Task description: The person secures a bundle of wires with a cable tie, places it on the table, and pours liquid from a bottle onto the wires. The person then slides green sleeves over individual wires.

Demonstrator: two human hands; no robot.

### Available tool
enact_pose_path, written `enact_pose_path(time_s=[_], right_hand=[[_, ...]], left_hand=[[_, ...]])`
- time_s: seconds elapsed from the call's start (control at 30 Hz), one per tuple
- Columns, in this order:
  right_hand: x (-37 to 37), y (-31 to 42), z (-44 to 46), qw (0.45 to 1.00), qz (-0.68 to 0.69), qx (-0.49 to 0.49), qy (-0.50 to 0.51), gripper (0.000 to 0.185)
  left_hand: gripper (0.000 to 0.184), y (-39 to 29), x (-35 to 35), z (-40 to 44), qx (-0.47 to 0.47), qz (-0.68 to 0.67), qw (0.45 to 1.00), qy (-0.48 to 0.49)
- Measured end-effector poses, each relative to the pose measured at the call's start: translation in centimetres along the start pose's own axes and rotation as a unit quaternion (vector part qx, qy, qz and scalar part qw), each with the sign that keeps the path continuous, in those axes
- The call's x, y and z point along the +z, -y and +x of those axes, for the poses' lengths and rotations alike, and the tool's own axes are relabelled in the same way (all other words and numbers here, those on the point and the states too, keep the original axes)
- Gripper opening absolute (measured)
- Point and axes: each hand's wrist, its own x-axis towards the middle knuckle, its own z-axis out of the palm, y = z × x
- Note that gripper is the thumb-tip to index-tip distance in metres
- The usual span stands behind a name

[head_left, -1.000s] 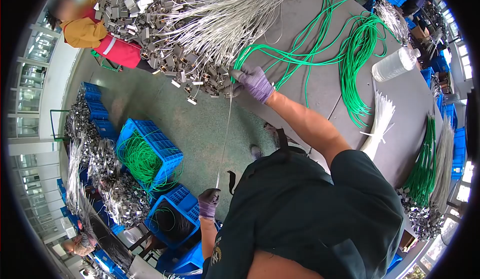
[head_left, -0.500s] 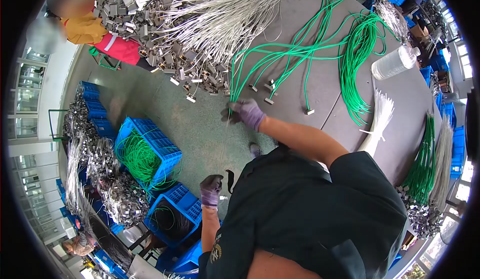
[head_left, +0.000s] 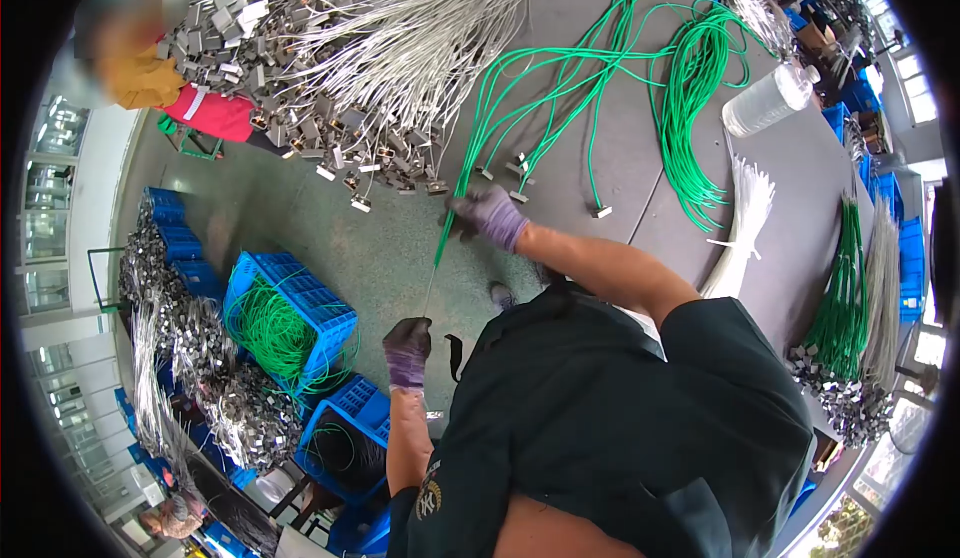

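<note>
My right hand (head_left: 490,218), in a grey and purple glove, is closed around a bundle of green cables (head_left: 470,153) at the table's edge. The cables' far ends lie on the table, several with small metal connectors (head_left: 600,212). Below the hand, their green ends hang over the floor, and a thin pale strand (head_left: 431,293) runs from them to my left hand. My left hand (head_left: 407,353), gloved alike, is closed on that strand, in the air in front of my body. Its fingertips are partly hidden.
A heap of silvery wires (head_left: 420,48) with metal connectors covers the table's left side. At right lie a coil of green cables (head_left: 690,108), a clear bottle (head_left: 770,101) and white ties (head_left: 743,223). Blue crates (head_left: 335,323) stand on the floor; a co-worker (head_left: 150,78) is at upper left.
The green ends now reach farther past my right hand toward my left. Less pale strand shows between the hands. My left hand has shifted slightly up and left; the whole view has also shifted.
</note>
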Motion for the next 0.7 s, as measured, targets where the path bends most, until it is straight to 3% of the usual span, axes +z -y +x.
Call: enact_pose_path(time_s=[0.07,0.1,0.17,0.23,0.4,0.47,0.53,0.63,0.7], right_hand=[[-1.0,-0.2,0.3,0.999,-0.043,0.022,-0.005,0.023],[-3.0,-0.7,1.7,0.982,-0.165,-0.089,-0.008,0.023],[-4.2,3.1,1.9,0.994,-0.075,-0.038,-0.063,0.023],[-5.8,5.8,3.0,0.99,-0.079,-0.028,-0.114,0.027],[-3.5,-1.4,0.9,0.999,-0.031,-0.004,-0.032,0.023],[-1.6,-2.1,-0.6,1.0,0.005,-0.008,-0.008,0.022],[-0.8,-1.9,-0.8,0.997,-0.048,0.065,0.016,0.024],[-3.5,0.9,1.6,1.0,0.0,-0.026,-0.008,0.025],[-4.8,5.0,2.1,0.997,-0.011,-0.011,-0.074,0.022]], left_hand=[[0.02,-2.4,0.0,-1.6,0.011,-0.064,0.998,0.027],[0.023,-3.0,0.3,-2.0,0.021,-0.13,0.99,0.05],[0.026,-1.1,0.8,-1.7,0.053,-0.123,0.989,0.059],[0.026,0.2,1.1,-1.3,0.08,-0.055,0.993,0.068],[0.027,0.3,2.1,0.3,0.061,-0.035,0.997,0.042],[0.026,-0.5,2.0,0.6,0.101,0.005,0.995,0.017],[0.025,-1.9,1.5,-0.4,0.099,-0.046,0.993,0.04],[0.024,-1.7,1.3,-0.8,0.138,-0.083,0.985,0.052],[0.023,-1.4,1.2,-1.0,0.08,-0.083,0.992,0.051]])
